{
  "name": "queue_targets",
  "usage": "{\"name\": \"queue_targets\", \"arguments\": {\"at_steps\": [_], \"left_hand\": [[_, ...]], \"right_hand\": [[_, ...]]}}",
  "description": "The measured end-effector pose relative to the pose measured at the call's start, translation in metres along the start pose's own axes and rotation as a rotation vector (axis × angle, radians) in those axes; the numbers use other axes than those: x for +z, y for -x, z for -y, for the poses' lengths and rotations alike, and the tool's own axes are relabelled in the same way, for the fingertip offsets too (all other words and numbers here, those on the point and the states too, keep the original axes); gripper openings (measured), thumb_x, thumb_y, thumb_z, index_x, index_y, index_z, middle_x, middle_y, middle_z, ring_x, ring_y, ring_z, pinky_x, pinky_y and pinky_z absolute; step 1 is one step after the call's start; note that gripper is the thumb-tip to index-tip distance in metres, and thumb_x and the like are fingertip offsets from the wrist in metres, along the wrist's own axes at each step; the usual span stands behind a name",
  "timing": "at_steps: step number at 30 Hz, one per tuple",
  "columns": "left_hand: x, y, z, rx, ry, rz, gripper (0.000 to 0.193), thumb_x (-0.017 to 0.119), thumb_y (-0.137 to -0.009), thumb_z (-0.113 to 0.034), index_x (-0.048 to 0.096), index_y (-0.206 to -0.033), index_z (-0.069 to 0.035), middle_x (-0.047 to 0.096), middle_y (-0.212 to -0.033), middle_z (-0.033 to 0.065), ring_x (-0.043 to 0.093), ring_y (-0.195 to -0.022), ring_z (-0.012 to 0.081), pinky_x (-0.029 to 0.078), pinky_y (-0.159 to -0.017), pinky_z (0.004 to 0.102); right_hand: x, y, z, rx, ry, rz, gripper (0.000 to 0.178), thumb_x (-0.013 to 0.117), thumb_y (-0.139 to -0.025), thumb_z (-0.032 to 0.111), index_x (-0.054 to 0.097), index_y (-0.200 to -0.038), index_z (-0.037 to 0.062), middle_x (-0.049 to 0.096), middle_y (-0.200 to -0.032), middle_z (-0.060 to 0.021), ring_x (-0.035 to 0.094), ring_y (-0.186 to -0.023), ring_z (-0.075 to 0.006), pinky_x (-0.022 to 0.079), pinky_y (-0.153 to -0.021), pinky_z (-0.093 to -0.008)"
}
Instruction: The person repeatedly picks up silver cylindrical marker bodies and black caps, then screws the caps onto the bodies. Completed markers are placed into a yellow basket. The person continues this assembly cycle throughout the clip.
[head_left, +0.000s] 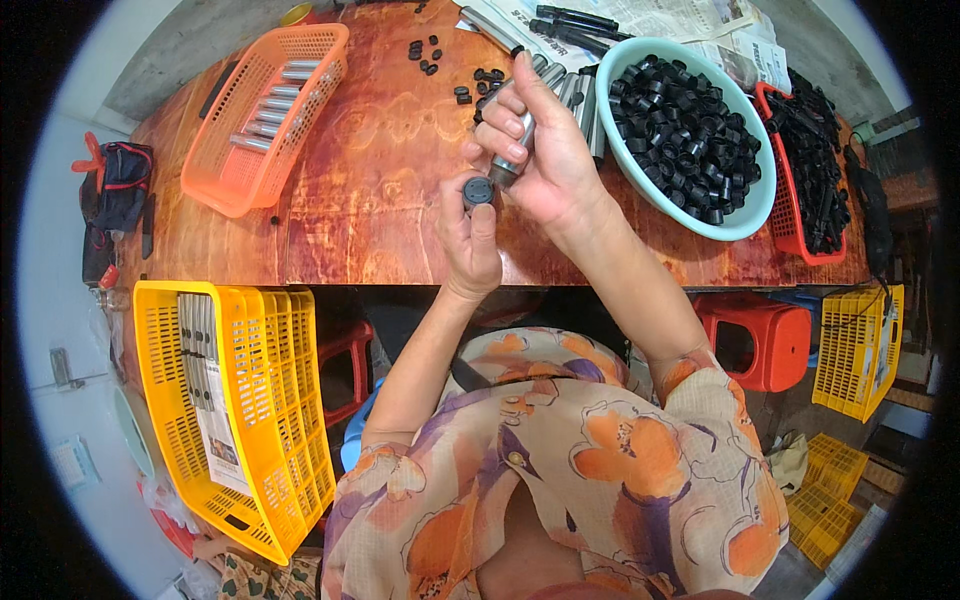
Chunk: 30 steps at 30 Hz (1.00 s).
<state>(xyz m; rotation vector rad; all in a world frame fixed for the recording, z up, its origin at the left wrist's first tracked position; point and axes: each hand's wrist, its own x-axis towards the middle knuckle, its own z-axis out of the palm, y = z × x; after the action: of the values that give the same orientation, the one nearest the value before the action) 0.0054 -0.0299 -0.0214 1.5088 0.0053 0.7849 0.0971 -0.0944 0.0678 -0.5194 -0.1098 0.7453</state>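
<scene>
Nearest the camera is the person's loose shirt [620, 445], cream with orange and purple flowers, and beyond it both bare forearms reach over the edge of a glossy reddish-brown table [370, 170]. The right hand [535, 145] has its fingers curled around a silver tube [505, 165], tilted so that its dark lower end points down toward the other hand. Just beside that end, the left hand [472, 235] grasps a round black cap [478, 190] between thumb and fingers, its flat face turned up; whether it is fixed to something hidden in the fist, I cannot tell. Cap and tube are both held above the table's near edge.

Right of the hands stands a pale teal basin [645, 195] heaped with small black rings [685, 135], and past it a red basket [783, 205] full of black parts [822, 165]. Newspaper [740, 55] lies at the far side. On the left, an orange basket [222, 190] carries a row of silver tubes [272, 110]; loose black pieces [425, 55] are scattered between. Below, left of the person, a yellow crate [285, 400] contains more tubes [195, 330]
</scene>
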Motion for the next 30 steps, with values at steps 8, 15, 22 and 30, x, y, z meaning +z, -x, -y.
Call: {"name": "queue_targets", "arguments": {"at_steps": [8,15,22,30], "left_hand": [[0.005,0.005,0.005,0.063,-0.084,-0.009,0.033,0.051,-0.094,-0.031,0.045,-0.109,-0.002,0.046,-0.086,0.0019,0.042,-0.075,0.0102,0.036,-0.067,0.0240],[0.004,0.006,0.002,-0.011,-0.017,0.000,0.028,0.050,-0.095,-0.027,0.045,-0.107,-0.003,0.047,-0.082,0.0023,0.043,-0.072,0.0091,0.036,-0.065,0.0229],[-0.003,0.015,-0.027,-0.172,0.112,0.193,0.025,0.049,-0.094,-0.023,0.047,-0.105,-0.001,0.048,-0.083,0.0041,0.044,-0.072,0.0096,0.036,-0.064,0.0224],[-0.009,0.020,-0.044,-0.251,0.179,0.266,0.028,0.048,-0.094,-0.027,0.047,-0.105,-0.001,0.048,-0.083,0.0049,0.044,-0.072,0.0113,0.037,-0.065,0.0237]], "right_hand": [[0.000,0.000,0.003,0.033,0.001,-0.110,0.045,0.060,-0.088,0.045,0.036,-0.060,0.0177,0.036,-0.054,0.0068,0.034,-0.042,-0.0060,0.041,-0.061,-0.0267],[-0.005,0.000,0.008,0.110,-0.121,-0.079,0.039,0.059,-0.089,0.029,0.036,-0.060,0.0171,0.034,-0.050,0.0070,0.032,-0.040,-0.0060,0.036,-0.054,-0.0254],[-0.008,0.003,0.010,0.180,-0.188,0.084,0.031,0.050,-0.085,0.021,0.034,-0.058,0.0172,0.032,-0.048,0.0067,0.030,-0.041,-0.0071,0.032,-0.053,-0.0259],[-0.009,0.013,0.007,0.244,-0.195,0.233,0.027,0.048,-0.082,0.026,0.035,-0.060,0.0172,0.033,-0.049,0.0047,0.034,-0.045,-0.0101,0.035,-0.055,-0.0297]]}}
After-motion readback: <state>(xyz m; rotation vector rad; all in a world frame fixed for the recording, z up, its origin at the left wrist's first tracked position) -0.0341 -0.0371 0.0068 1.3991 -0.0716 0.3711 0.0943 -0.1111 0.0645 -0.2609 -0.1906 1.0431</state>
